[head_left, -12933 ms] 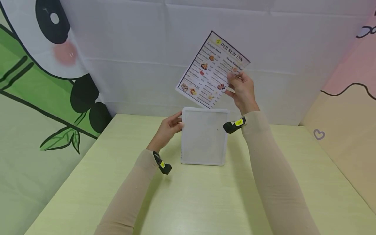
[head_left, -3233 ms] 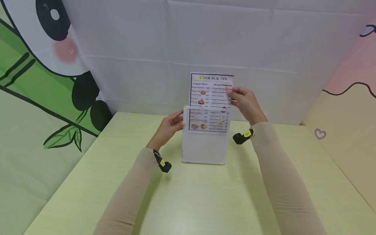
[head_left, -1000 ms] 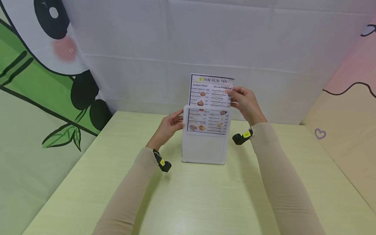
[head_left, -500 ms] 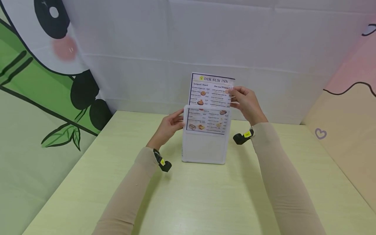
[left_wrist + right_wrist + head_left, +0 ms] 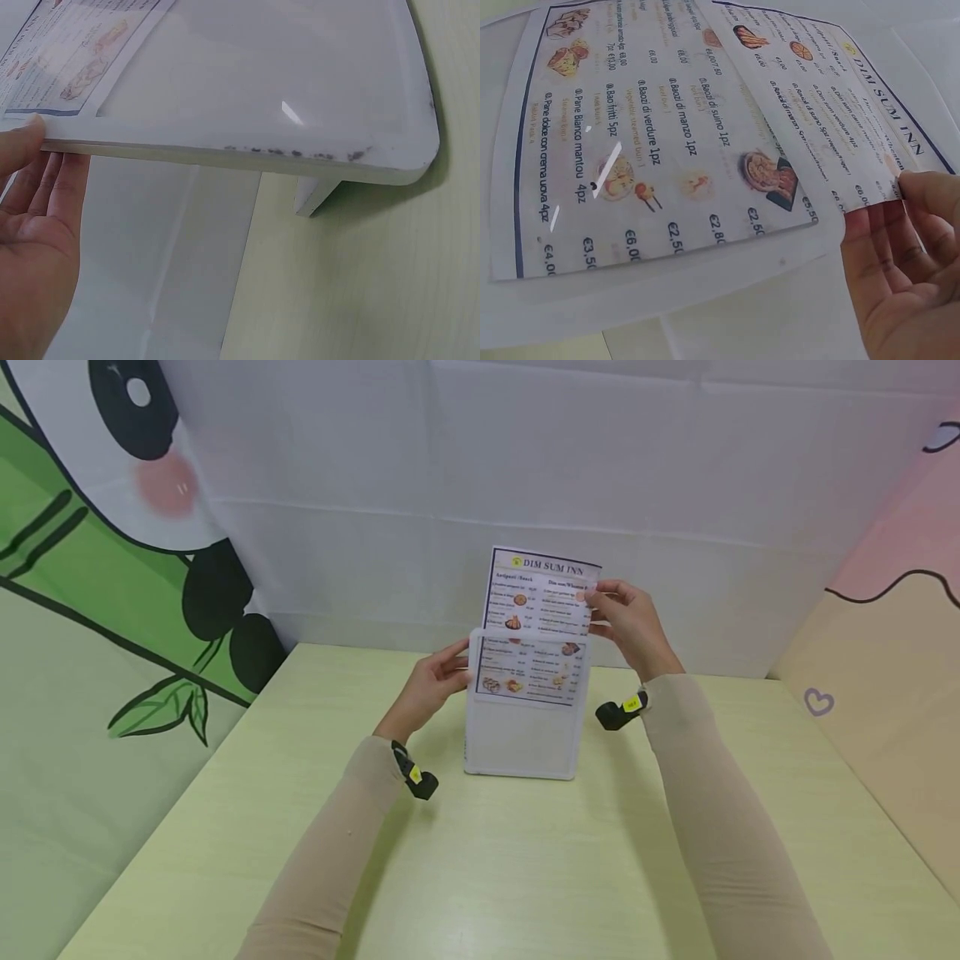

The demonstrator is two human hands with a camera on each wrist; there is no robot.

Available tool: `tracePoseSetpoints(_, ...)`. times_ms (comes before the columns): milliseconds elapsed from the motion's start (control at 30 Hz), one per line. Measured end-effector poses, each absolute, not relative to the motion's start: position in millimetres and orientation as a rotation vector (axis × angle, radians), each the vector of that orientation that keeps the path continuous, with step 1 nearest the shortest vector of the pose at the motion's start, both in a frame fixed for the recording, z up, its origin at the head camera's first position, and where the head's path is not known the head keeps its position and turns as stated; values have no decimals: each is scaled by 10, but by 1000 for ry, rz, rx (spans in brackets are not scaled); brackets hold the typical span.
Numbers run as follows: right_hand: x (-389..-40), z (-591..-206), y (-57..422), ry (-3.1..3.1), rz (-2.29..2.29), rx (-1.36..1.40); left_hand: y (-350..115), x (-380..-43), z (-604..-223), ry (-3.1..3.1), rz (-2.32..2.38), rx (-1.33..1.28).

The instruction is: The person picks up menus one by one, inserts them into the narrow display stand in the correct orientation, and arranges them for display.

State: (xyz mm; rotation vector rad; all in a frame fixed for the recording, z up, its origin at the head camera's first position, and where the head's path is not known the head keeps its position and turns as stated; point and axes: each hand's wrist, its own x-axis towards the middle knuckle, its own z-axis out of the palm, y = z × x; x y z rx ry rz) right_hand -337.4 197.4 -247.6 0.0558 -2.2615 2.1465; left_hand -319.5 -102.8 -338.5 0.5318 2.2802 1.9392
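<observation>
A white display stand (image 5: 521, 742) with a clear front stands upright on the table. The lower part of a printed paper menu (image 5: 542, 578), headed DIM SUM INN, shows behind that front. Its upper part sticks out above the top edge and leans slightly. My right hand (image 5: 628, 620) pinches the menu's right edge between thumb and fingers, as the right wrist view also shows. At the stand's upper left edge, my left hand (image 5: 426, 692) holds on, thumb (image 5: 26, 142) in front and fingers behind. In the left wrist view, a support foot (image 5: 315, 195) shows behind the stand.
The pale wooden table (image 5: 480, 868) reaches back to a white cloth backdrop (image 5: 360, 560). Printed cloth panels hang at the left (image 5: 112, 635) and right (image 5: 877, 668). Dark marks (image 5: 300, 153) spot the stand's side edge.
Since the earliest frame, the menu has come down from above the stand, turned nearly upright and slid partway in. Over the last second it has only tilted slightly. The left hand keeps its place.
</observation>
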Motion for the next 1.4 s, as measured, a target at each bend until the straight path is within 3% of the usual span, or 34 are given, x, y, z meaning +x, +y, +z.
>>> tracePoseSetpoints(1400,-3389,-2532,1930,-2229,2209,74,-1024,-3213,-3371,2269,1943,520)
